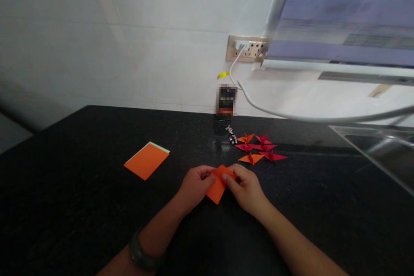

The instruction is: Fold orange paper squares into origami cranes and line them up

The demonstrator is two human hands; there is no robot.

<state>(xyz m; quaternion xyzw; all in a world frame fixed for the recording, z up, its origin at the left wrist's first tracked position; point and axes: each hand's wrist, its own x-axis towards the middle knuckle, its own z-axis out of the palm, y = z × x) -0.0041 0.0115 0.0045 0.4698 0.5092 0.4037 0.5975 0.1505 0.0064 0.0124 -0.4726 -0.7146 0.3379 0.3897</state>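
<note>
A folded sheet of orange origami paper (217, 190) is held between both hands above the black counter, one corner pointing toward me. My left hand (197, 184) pinches its left side, thumb on top. On the right side, my right hand (246, 184) grips the paper with the thumb pressed on its face. The fingers beneath the paper are partly hidden. Just beyond my right hand stand several folded paper cranes, among them an orange crane (251, 158) and a red crane (272, 155). Off to the left lies a stack of square paper (147, 161), orange on top with a pale green edge showing.
The black countertop (80, 189) runs back to a tiled wall. A pixelated dark phone-like object (227, 101) leans there, a beaded strap (230, 134) before it. A white cable (274, 113) hangs from the wall socket (247, 48). A sink edge (371, 159) is at right.
</note>
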